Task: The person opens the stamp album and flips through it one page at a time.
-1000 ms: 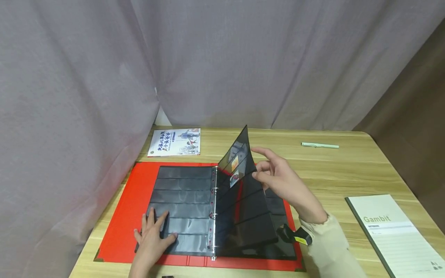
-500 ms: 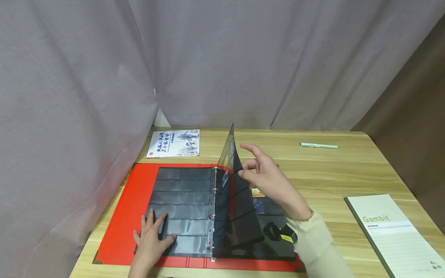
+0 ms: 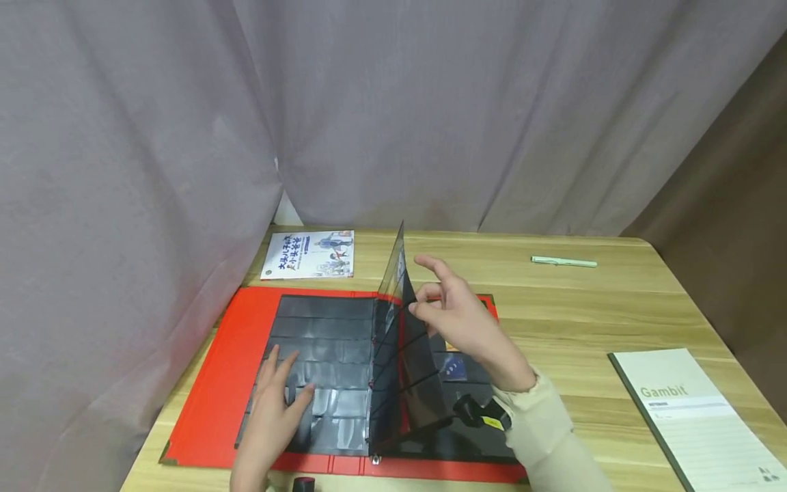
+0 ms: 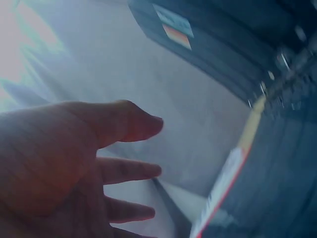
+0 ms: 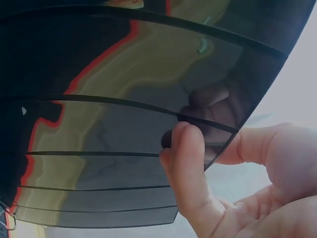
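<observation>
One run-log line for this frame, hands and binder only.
right hand: pinches sleeve page, near upright | left hand: flat on left pages | red binder: open on table

My hands are bare; a cream knit sleeve point(image 3: 541, 417) covers my right forearm, with a black-and-yellow wrist camera point(image 3: 482, 414) strapped on.

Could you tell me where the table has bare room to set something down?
Bare wood lies between the red binder and the Gambit notebook, and below the pen. It is crowded at the binder, where both hands work, and by the booklet.
</observation>
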A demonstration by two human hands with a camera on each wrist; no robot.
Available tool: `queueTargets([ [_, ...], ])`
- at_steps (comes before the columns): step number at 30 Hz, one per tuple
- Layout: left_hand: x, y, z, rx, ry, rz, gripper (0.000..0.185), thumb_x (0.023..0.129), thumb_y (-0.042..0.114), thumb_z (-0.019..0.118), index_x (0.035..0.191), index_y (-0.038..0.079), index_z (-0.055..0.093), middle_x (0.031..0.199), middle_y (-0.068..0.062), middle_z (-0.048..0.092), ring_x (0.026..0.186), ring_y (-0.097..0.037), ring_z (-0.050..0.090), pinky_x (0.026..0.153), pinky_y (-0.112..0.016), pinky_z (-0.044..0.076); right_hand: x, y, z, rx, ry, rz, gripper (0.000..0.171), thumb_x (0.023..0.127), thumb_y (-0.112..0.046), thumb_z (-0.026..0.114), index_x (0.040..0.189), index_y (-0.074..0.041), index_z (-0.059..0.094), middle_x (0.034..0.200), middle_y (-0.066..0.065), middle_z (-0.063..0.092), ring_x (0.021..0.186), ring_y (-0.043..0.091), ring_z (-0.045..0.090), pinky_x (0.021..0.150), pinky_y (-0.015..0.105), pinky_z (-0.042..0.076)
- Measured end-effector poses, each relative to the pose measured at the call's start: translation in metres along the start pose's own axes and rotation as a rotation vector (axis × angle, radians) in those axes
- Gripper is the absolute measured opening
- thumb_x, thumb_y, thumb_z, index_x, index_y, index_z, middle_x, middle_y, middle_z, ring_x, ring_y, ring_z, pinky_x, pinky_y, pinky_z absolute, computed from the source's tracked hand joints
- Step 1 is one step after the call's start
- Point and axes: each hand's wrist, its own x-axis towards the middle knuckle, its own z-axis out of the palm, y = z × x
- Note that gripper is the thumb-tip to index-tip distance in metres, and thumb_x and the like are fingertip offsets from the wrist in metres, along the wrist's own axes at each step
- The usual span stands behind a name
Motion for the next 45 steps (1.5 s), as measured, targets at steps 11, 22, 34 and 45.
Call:
queueTargets([
  [11,0.013,0.053,0.003,-0.156,0.034,0.222,0.048,0.089,0.027,0.062,0.134,0.030,0.047,0.146,0.001,0.033,0.128,-0.029,0.037,0.092,-0.065,0.031,0.004,-0.003,0.008,0.013,-0.042,0.032,0.064,0.087,-0.003,0.057,0.142,-0.014,0.026,0.080,0.011,0.053,0.052,0.025,0.050,0.055,0.040,0.051],
  [22,0.013,0.113,-0.006,-0.396,-0.037,0.504,0.042,0.088,0.021,0.063,0.128,0.020,0.052,0.136,0.003,0.045,0.118,-0.017,0.048,0.080,-0.039,0.051,0.010,-0.003,0.015,-0.031,-0.091,0.012,0.068,0.089,-0.016,0.060,0.144,-0.016,0.019,0.085,0.014,0.060,0.060,0.030,0.058,0.061,0.040,0.053],
  [34,0.003,0.121,-0.007,-0.348,-0.019,0.566,0.031,0.087,0.020,0.063,0.118,0.025,0.060,0.138,0.003,0.043,0.123,-0.019,0.044,0.091,-0.051,0.042,0.006,-0.020,0.019,-0.100,-0.168,0.005,0.069,0.092,-0.017,0.058,0.146,-0.015,0.016,0.090,0.011,0.061,0.067,0.025,0.062,0.066,0.043,0.052],
  [45,0.000,0.109,-0.021,-0.313,0.101,0.613,0.033,0.089,0.011,0.057,0.121,0.019,0.058,0.134,-0.002,0.048,0.115,-0.020,0.052,0.084,-0.036,0.049,0.000,0.009,0.002,-0.178,-0.119,-0.028,0.053,0.091,-0.025,0.060,0.138,-0.020,0.036,0.092,0.007,0.061,0.070,0.023,0.062,0.066,0.040,0.052],
])
